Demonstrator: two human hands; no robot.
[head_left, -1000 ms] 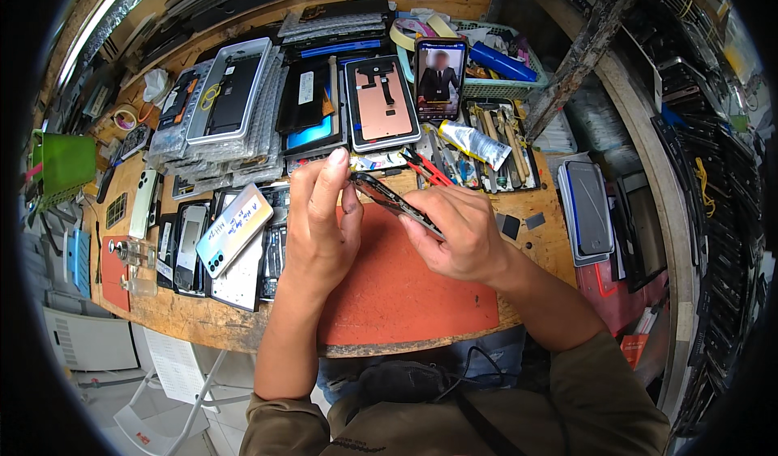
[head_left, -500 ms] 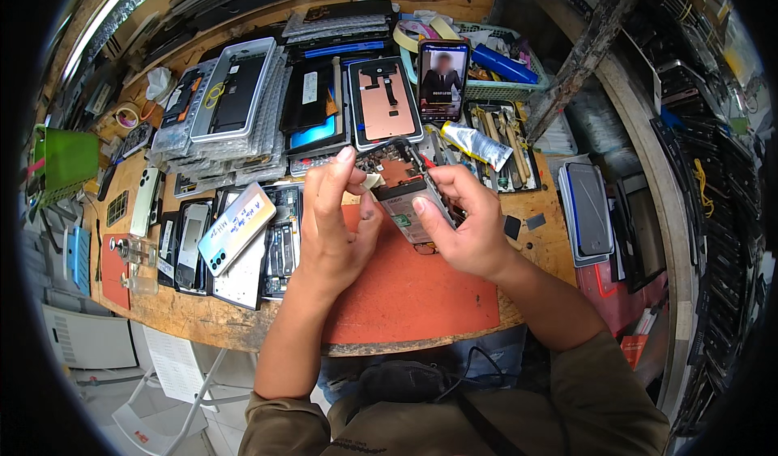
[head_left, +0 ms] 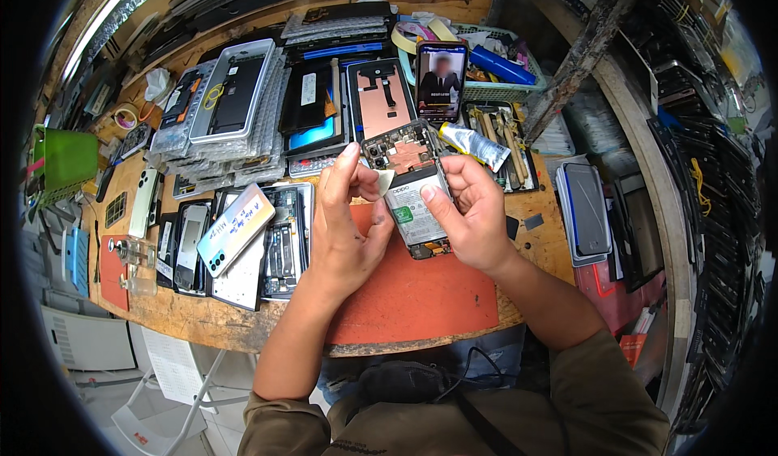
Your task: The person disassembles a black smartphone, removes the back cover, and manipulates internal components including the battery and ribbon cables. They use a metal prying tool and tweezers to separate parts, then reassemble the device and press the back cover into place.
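My right hand (head_left: 478, 223) grips an opened phone (head_left: 412, 213), its thumb on the silver battery; the exposed board and camera end point away from me, turned toward me face-up. My left hand (head_left: 344, 236), beside the phone's left edge, has its fingers curled around a small pale piece (head_left: 384, 181), probably paper or tape; its exact grip is partly hidden. Under both hands lies a red-orange mat (head_left: 413, 306). To the left, a pearly phone back (head_left: 237, 229) lies on other disassembled phones (head_left: 284, 257).
Stacked devices (head_left: 227, 91) fill the bench's back. A propped phone (head_left: 439, 83) shows a suited figure, beside a green basket (head_left: 523, 83) and a tool tray (head_left: 519, 168). A wooden post (head_left: 583, 59) rises at right, near more stacked phones (head_left: 585, 209).
My right hand has tilted the phone from edge-on to showing its open interior and battery. My left hand has shifted slightly rightward, and the pale piece now shows between its fingers.
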